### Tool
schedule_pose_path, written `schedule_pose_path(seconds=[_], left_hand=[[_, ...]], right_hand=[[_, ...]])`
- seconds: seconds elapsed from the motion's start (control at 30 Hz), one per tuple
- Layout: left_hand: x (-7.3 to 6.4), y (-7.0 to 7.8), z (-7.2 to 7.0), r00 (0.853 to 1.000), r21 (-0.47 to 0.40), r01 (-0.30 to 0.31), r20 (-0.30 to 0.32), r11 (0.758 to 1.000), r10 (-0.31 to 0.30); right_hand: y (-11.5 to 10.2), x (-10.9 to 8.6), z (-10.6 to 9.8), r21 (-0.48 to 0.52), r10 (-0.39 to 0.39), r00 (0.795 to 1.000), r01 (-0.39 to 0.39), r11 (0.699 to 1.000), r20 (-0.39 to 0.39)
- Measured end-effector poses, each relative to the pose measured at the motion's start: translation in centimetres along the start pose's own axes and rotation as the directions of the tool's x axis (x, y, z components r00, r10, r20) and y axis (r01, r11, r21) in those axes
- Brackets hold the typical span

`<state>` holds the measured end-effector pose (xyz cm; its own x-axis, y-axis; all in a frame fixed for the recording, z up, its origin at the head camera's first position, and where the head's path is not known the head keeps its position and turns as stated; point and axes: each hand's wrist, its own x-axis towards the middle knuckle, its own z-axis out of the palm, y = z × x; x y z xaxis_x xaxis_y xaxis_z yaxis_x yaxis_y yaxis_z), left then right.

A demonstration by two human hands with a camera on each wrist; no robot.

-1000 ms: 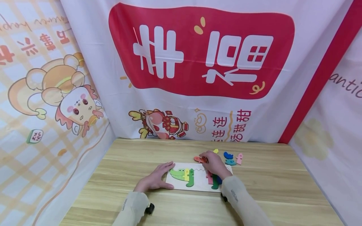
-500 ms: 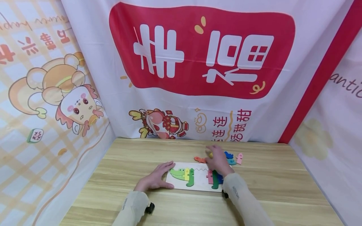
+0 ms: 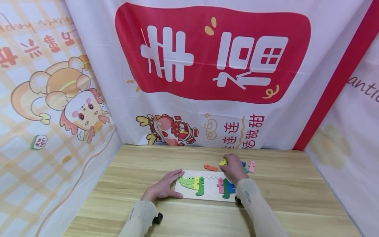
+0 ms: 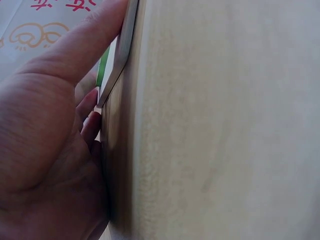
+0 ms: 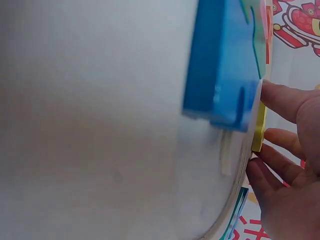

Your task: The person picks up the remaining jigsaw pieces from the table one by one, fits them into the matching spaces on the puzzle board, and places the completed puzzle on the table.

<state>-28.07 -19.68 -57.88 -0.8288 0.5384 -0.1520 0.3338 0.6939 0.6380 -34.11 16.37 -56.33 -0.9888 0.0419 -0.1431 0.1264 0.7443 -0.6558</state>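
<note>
A white wooden puzzle board (image 3: 211,191) lies on the table, carrying a green crocodile head piece (image 3: 186,181) at its left end and a dark blue piece (image 3: 231,187) toward the right. My left hand (image 3: 163,186) spans the board's left end, fingers and thumb extended; in the left wrist view the thumb lies along its edge. Just beyond the board, my right hand (image 3: 233,167) pinches a yellow puzzle piece (image 3: 223,162). In the right wrist view that piece shows beside the thumb and fingers. The right hand and sleeve hide the board's right end.
An orange piece (image 3: 211,168) lies behind the board, left of the right hand. To that hand's right lie a pink piece (image 3: 252,166) and partly hidden blue and teal pieces. Printed cloth (image 3: 207,125) hangs behind the table (image 3: 189,219).
My right hand has moved right from the orange piece to the yellow one and now pinches it. The orange piece stays behind the board. My left hand keeps its place.
</note>
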Motion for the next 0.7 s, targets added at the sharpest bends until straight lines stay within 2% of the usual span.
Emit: schedule_pose_path(seconds=[0.37,0.57,0.7], left_hand=[[0.01,0.0,-0.12,1.0,0.001,0.002,0.011,1.0,-0.002],[0.06,0.09,-0.12,1.0,0.01,0.009,0.019,1.0,-0.009],[0.08,0.15,-0.14,1.0,0.011,0.015,0.018,1.0,-0.015]], right_hand=[[0.01,0.07,-0.34,-0.043,-0.038,0.999,0.038,0.998,-0.008],[0.56,-0.05,-0.56,-0.043,-0.076,0.997,0.075,0.996,-0.016],[0.39,-0.4,-0.92,-0.008,-0.074,0.997,0.074,0.997,-0.021]])
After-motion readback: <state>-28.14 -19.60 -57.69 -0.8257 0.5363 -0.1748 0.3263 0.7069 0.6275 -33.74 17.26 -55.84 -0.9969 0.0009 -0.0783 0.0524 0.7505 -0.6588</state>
